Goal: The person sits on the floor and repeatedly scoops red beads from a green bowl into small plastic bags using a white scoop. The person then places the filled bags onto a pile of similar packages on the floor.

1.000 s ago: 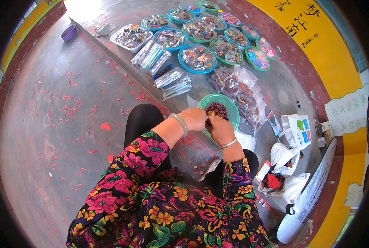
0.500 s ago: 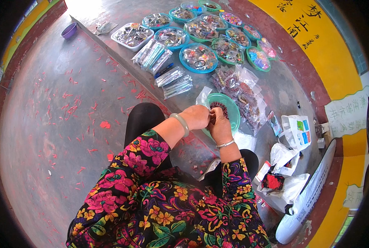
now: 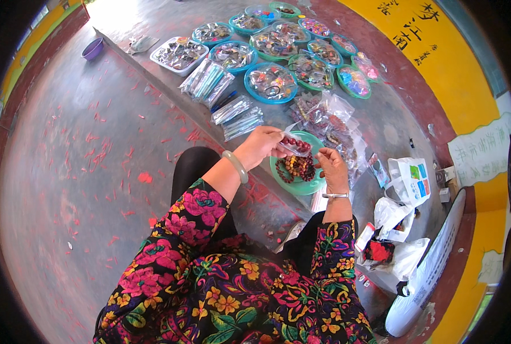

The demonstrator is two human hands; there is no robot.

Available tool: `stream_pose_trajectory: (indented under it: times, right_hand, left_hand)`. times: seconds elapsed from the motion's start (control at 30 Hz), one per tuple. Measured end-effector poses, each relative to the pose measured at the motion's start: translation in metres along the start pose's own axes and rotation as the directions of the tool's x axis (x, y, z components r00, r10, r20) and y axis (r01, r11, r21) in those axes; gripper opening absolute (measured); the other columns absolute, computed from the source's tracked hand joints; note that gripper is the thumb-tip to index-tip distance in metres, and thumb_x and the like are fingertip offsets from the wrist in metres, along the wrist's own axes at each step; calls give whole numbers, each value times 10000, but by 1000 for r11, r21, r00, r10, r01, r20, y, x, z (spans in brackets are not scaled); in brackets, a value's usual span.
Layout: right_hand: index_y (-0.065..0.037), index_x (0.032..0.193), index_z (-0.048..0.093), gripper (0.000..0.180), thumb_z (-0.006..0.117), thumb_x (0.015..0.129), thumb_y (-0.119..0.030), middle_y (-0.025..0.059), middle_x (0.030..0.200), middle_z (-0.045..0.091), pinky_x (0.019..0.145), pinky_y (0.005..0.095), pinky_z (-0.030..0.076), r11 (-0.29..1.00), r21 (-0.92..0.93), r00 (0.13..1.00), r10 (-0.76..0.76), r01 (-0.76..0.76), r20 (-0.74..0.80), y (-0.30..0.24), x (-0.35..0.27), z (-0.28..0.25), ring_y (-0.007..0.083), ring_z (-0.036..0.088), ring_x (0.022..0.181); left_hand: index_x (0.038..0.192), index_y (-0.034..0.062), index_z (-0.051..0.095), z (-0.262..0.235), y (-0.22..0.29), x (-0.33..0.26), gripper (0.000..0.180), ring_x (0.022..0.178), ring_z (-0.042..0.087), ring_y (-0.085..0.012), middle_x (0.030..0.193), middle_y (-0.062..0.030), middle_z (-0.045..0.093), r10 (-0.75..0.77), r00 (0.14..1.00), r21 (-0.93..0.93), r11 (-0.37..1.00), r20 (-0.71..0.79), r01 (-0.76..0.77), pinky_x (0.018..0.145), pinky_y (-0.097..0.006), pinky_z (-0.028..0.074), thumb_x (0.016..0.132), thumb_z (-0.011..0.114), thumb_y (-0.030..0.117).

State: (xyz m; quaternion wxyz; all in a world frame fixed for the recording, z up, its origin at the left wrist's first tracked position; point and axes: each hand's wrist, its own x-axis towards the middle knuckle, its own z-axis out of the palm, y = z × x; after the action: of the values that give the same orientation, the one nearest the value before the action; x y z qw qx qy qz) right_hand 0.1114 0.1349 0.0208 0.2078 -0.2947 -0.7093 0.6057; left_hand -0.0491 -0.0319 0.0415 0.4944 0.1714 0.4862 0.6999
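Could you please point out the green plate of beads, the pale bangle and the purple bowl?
Green plate (image 3: 311,187), head view, on its bare near rim.
Pale bangle (image 3: 236,166), head view, on the band's middle.
Purple bowl (image 3: 93,49), head view, on its wall.

Bright daylight fills the scene, strongest at the top left, where the concrete floor (image 3: 66,172) washes out to a pale glare. Shadows are soft and short. The fisheye lens bends the ledge (image 3: 169,94) and yellow wall (image 3: 456,74), and a black rim rings the sharp centre.
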Motion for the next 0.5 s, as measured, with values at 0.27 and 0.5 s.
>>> stream_pose_trajectory:
  times: [0.27, 0.5]
  right_hand:
    - [-20, 955, 569, 170, 589, 813, -111, 35, 764, 616, 562, 199, 459, 992, 75, 992, 91, -97, 82, -9, -6, 19, 88, 577, 631]
    - [-19, 932, 537, 150, 589, 805, -79, 41, 748, 613, 554, 199, 464, 963, 258, 993, 60, -83, 98, -9, -5, 19, 86, 579, 624]
  left_hand:
    - [988, -51, 555, 1, -3, 1, 242, 795, 634, -262, 923, -141, 624, -44, 999, -89, 995, 30, 46, 663, -303, 502, 891, 450, 145]
    - [1006, -53, 544, -2, -5, 1, 246, 779, 634, -257, 910, -160, 621, -83, 995, -37, 996, 51, 85, 633, -292, 503, 891, 451, 144]
